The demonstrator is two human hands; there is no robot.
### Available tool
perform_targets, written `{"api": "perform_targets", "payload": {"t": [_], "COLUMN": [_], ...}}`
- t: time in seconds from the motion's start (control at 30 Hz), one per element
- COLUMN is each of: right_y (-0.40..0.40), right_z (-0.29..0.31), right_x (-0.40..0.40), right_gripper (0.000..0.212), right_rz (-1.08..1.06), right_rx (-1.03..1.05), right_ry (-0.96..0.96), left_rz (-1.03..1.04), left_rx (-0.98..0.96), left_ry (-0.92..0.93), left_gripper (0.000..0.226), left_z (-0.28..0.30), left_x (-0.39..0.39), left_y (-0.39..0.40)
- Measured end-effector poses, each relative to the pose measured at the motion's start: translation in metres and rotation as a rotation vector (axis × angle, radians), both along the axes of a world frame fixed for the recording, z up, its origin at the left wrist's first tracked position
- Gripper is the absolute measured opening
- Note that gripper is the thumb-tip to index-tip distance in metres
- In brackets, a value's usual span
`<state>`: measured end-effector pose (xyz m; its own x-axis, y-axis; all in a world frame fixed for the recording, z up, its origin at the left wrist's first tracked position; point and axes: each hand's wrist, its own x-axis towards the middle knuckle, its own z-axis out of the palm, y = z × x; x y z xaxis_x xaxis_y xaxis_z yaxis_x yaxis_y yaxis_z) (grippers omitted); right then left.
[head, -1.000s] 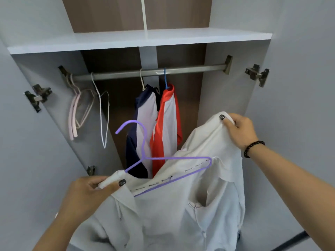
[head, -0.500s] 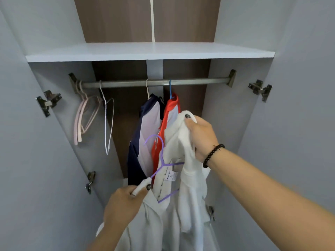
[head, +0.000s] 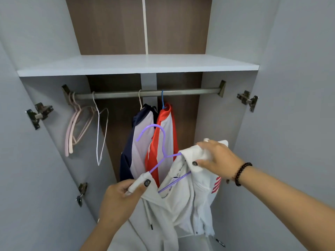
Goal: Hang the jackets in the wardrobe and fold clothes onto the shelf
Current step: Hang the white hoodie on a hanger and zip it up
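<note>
White jacket [head: 183, 201] is riding a purple hanger [head: 164, 151] below the rail [head: 145, 93]; left hand [head: 120, 198] and right hand [head: 216, 160] are pinching its shoulders, collar print's too tiny to read.

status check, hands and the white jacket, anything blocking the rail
Left hand and right hand grip white jacket. Purple hanger below rail. Red jacket hangs behind.

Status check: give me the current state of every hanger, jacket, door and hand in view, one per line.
White jacket: on purple hanger, held, not on rail.
Purple hanger: hook free, below rail.
Navy jacket: hung.
Red jacket: hung.
Pink hangers: hung, bare.
White hanger: hung, bare.
Doors: open.
Left hand: grips jacket shoulder.
Right hand: grips other shoulder.
</note>
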<state>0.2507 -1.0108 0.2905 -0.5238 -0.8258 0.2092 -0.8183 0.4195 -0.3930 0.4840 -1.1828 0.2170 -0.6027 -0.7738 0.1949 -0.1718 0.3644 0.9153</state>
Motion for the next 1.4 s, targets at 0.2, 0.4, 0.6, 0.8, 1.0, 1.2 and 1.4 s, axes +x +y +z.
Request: {"api": "perform_targets", "payload": {"t": [0.2, 0.4, 0.6, 0.8, 1.0, 1.2, 1.4], "right_y": [0.010, 0.021, 0.035, 0.055, 0.070, 0.060, 0.033], "right_z": [0.024, 0.010, 0.007, 0.023, 0.030, 0.020, 0.010], "right_x": [-0.012, 0.001, -0.001, 0.000, -0.034, -0.082, -0.123], "right_gripper": [0.035, 0.029, 0.015, 0.021, 0.022, 0.017, 0.032], "right_rz": [0.154, 0.285, 0.120, 0.002, -0.152, -0.334, -0.419], "right_rx": [-0.120, -0.080, -0.225, -0.213, -0.057, -0.092, -0.128], "right_ry": [0.504, 0.215, 0.075, -0.106, -0.178, -0.312, -0.282], "left_rz": [-0.106, -0.141, -0.269, -0.455, -0.512, -0.413, -0.408], "left_rx": [-0.158, -0.606, -0.665, -0.663, -0.555, -0.518, -0.392], "left_ry": [0.009, -0.059, -0.049, 0.049, 0.128, -0.036, -0.054], "left_gripper": [0.036, 0.048, 0.055, 0.056, 0.066, 0.048, 0.042], "left_z": [0.023, 0.049, 0.057, 0.061, 0.040, 0.021, 0.008], "left_x": [-0.026, -0.068, -0.102, -0.138, -0.196, -0.250, -0.278], "left_y": [-0.005, 0.010, 0.014, 0.047, 0.068, 0.073, 0.052]}}
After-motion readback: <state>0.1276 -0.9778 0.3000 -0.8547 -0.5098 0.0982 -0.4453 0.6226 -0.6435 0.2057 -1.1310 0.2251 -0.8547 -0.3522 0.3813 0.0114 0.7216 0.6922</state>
